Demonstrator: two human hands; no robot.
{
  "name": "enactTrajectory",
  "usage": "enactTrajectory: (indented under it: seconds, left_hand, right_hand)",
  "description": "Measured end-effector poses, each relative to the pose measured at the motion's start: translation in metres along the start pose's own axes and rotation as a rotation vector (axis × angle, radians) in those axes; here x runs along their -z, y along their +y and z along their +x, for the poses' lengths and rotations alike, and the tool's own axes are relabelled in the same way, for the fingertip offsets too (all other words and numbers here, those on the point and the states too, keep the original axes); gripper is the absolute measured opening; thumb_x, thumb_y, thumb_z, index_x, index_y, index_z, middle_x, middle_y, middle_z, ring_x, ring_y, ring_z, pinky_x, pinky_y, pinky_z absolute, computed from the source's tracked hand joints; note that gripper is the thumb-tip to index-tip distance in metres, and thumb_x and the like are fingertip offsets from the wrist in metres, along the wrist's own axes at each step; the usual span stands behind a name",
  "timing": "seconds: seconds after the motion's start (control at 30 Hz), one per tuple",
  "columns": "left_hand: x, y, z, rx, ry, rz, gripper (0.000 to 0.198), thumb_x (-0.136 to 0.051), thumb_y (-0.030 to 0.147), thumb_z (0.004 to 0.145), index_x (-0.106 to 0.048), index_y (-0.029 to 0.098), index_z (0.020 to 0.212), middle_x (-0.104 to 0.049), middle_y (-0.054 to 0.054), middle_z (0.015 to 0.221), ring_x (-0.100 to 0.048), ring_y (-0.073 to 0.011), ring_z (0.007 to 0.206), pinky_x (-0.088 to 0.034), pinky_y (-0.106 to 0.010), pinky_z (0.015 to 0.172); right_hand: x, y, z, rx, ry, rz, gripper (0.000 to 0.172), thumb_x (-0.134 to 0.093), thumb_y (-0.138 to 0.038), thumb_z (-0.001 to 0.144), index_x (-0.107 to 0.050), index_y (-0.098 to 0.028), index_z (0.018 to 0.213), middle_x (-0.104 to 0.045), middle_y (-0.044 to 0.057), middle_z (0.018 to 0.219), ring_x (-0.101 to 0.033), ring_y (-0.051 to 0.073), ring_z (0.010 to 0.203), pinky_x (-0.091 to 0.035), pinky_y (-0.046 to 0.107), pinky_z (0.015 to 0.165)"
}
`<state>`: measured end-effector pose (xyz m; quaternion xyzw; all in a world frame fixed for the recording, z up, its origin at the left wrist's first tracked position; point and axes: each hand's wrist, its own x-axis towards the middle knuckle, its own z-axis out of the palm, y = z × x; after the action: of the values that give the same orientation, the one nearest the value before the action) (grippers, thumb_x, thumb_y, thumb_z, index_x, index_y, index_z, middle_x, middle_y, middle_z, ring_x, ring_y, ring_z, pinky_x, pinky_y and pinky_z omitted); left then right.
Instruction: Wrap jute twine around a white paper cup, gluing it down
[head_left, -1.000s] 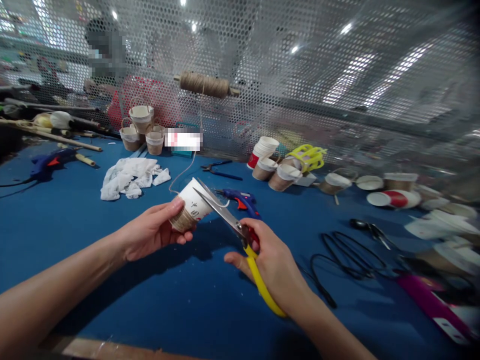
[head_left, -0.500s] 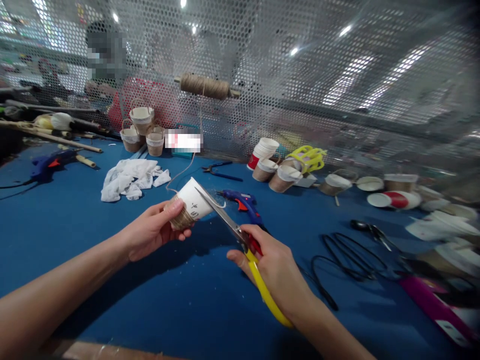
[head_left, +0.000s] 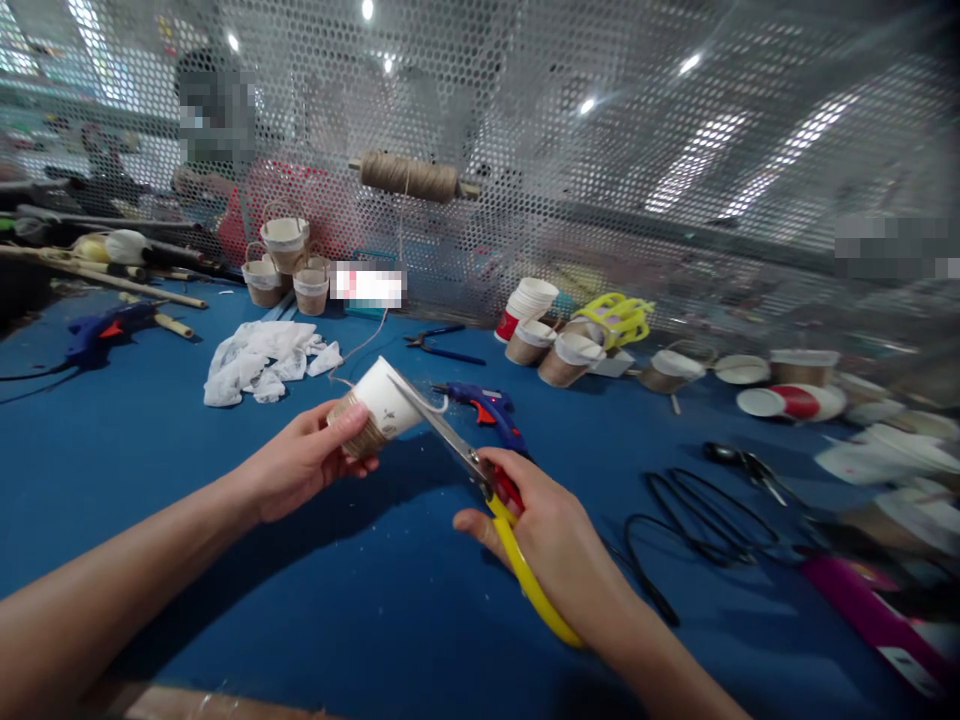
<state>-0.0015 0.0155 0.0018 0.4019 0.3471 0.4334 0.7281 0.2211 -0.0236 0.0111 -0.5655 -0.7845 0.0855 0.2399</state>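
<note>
My left hand (head_left: 319,455) is closed around a white paper cup (head_left: 391,402), tilted with its mouth to the upper right. Brown twine is wound round the cup's lower part, and a loose strand runs from it up to a twine spool (head_left: 409,177). In my right hand (head_left: 536,520) are scissors (head_left: 454,437) with yellow and red handles. Their blades lie at the cup's rim, where a thin curled strip of paper stands off. Just behind the blades a blue glue gun (head_left: 486,408) rests on the blue table (head_left: 360,620).
White crumpled cloth (head_left: 259,360) and pliers (head_left: 442,345) lie behind the cup. Twine-wrapped cups (head_left: 285,240) stand at back left, others (head_left: 570,358) at right. Another glue gun (head_left: 105,330) lies at left, black cable (head_left: 697,520) at right. A perforated metal screen (head_left: 525,130) rises behind.
The cup has turned slightly in my left hand, and its printed marks have shifted. The scissors stay at the rim, with the paper strip still hanging off it.
</note>
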Motion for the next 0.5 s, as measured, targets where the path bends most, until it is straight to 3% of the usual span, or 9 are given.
enactTrajectory:
  seconds: [0.13, 0.5]
  left_hand:
    - [-0.0035, -0.0026, -0.0018, -0.005, -0.006, 0.033, 0.036, -0.065, 0.04, 0.073, -0.056, 0.011, 0.093, -0.06, -0.006, 0.078, -0.054, -0.0121, 0.061, -0.038, -0.025, 0.056]
    - [-0.0023, -0.0062, -0.0007, -0.054, -0.003, 0.003, 0.036, -0.066, 0.037, 0.073, -0.055, 0.012, 0.096, -0.059, -0.006, 0.082, -0.055, -0.0128, 0.065, -0.039, -0.026, 0.061]
  right_hand:
    - [-0.0018, 0.0018, -0.0007, 0.007, 0.002, -0.002, 0.042, -0.061, -0.05, 0.072, -0.05, -0.018, 0.097, -0.057, 0.003, 0.075, -0.051, 0.015, 0.059, -0.044, 0.028, 0.052]
    - [-0.0005, -0.0042, 0.0011, 0.004, 0.013, 0.016, 0.03, -0.055, -0.046, 0.077, -0.053, -0.017, 0.085, -0.057, 0.001, 0.065, -0.05, 0.014, 0.055, -0.043, 0.027, 0.054]
